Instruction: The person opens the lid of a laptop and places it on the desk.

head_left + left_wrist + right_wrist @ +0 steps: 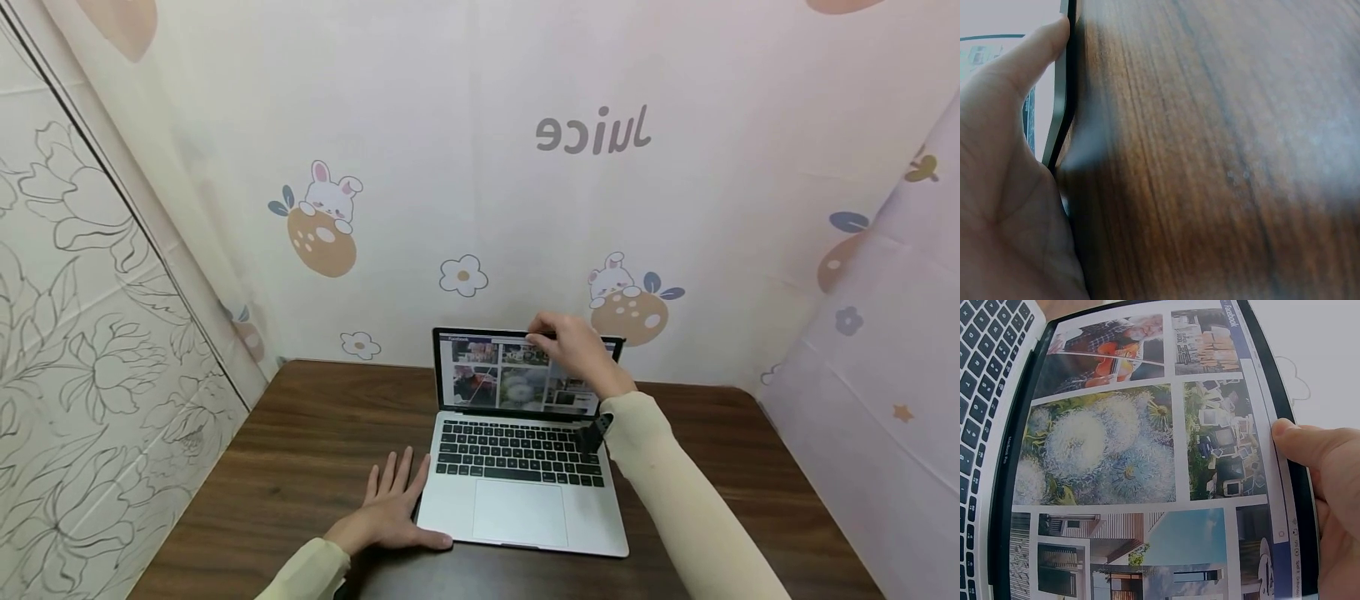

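A silver laptop [442, 512] lies on the table with its screen [498, 387] raised, lit and filled with a grid of pictures. At the screen's top edge, my right hand [576, 350] pinches the black bezel. Its thumb [1291, 434] is on the front in the right wrist view, the other fingers partly hidden behind the lid. My left hand [390, 510] rests spread beside the laptop's left side, fingers straight and thumb across the front-left corner. The left wrist view shows this thumb [1041, 53] along the laptop's edge [1060, 94].
Brown wood-grain tabletop [322, 425] extends to both sides of the laptop. A white printed curtain [405, 183] hangs right behind the table's back edge, with floral cloth [97, 350] on the left. A black wrist camera [595, 433] on the right wrist overlaps the keyboard's right side.
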Demonstrator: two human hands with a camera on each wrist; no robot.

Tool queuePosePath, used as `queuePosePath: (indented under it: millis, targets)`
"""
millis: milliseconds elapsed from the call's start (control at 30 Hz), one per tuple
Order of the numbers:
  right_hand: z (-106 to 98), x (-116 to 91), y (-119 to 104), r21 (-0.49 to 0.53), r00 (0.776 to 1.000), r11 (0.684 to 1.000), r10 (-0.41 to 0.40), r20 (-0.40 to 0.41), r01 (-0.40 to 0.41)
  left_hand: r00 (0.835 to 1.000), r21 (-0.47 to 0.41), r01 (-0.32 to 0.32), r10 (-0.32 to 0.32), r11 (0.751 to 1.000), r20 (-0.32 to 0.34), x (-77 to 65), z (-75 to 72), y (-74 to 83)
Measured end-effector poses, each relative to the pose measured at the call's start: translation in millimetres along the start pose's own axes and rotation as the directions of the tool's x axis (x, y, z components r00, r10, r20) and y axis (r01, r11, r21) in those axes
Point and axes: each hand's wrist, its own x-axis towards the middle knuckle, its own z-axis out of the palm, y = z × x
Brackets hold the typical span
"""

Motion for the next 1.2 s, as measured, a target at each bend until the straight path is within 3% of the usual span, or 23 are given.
queuePosePath:
  millis: [633, 1200]
  targets:
    - [-0.1, 16.6, 7.1, 0.023, 0.996, 0.997, 0.075, 0.055, -0.076, 1.0, 0.021, -0.002, 0.002, 1.0, -0.007, 1.1, 1.7, -0.6]
    - [6.9, 23.3, 10.8, -0.001, 0.996, 0.997, 0.076, 0.039, -0.076, 1.0, 0.026, 0.006, -0.005, 1.0, -0.007, 2.2, 1.8, -1.8]
